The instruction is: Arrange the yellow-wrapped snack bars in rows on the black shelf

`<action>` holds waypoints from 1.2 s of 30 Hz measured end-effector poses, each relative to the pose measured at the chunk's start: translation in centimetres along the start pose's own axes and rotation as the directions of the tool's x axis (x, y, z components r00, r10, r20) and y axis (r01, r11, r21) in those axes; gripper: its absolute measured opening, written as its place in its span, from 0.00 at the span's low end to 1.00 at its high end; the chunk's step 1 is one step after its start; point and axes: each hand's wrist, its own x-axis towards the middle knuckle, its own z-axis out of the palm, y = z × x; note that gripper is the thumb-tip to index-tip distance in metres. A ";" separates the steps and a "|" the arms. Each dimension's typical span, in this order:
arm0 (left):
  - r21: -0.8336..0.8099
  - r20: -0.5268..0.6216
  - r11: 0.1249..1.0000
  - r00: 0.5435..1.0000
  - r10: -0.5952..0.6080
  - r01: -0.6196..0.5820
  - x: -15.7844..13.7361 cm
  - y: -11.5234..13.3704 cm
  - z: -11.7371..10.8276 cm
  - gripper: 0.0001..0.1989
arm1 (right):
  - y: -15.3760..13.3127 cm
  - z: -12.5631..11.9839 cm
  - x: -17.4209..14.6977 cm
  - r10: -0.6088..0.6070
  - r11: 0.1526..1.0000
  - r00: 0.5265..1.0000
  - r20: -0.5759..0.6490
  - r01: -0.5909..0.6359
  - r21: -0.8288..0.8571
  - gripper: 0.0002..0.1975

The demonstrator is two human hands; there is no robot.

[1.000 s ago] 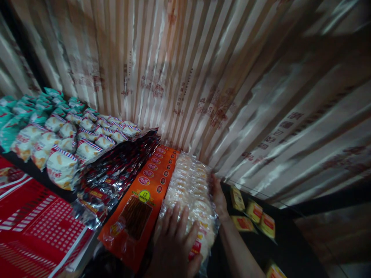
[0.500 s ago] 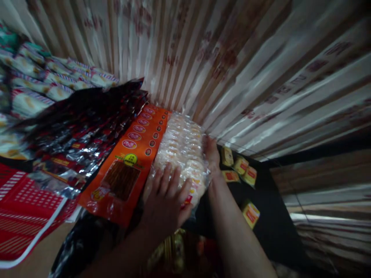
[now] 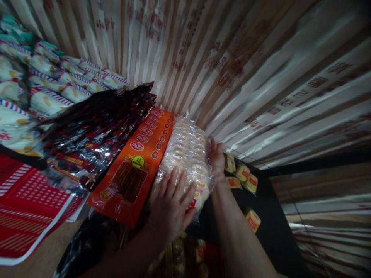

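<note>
Head view: I see the left hand [image 3: 174, 204] on the near part of the clear bag [image 3: 188, 154], fingers spread wide, palm down, gripping nothing. Right hand [image 3: 216, 159] is at the bag's right edge, fingers partly hidden; can't tell how open, or if they pinch it. Orange packet [image 3: 131, 170] just left of the bag. I'd guess light, slippery film, crushable contents: support both sides, don't squeeze. Black bench [image 3: 269, 220] at right with small yellow packs [image 3: 251, 182]. Pleated sheeting [image 3: 179, 42] behind; dim room.

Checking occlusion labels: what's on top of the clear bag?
The left hand rests over the near part of the clear bag. Whatever lies beneath that hand can't be seen; farther up, pale pieces show through the plastic.
</note>
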 end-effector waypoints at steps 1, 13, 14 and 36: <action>0.002 -0.002 1.000 1.000 -0.008 0.008 0.1 0.0 -0.1 0.29 | 0.1 0.1 0.0 0.016 1.000 1.000 -0.013 -0.016 0.012 0.19; 0.044 -0.054 0.999 0.999 -0.002 0.005 0.2 0.2 -0.1 0.28 | -1.2 -0.7 -1.3 0.042 0.999 0.996 -0.077 -0.042 -0.001 0.22; 0.048 -0.060 0.999 0.998 -0.001 0.004 0.2 0.2 -0.1 0.27 | -1.3 -1.0 -1.8 0.030 0.999 0.996 -0.079 -0.031 -0.014 0.23; 0.055 -0.081 0.998 0.997 0.019 -0.015 0.1 -0.1 -0.1 0.29 | 0.0 -0.4 -6.1 0.025 0.999 0.996 -0.085 -0.023 0.026 0.26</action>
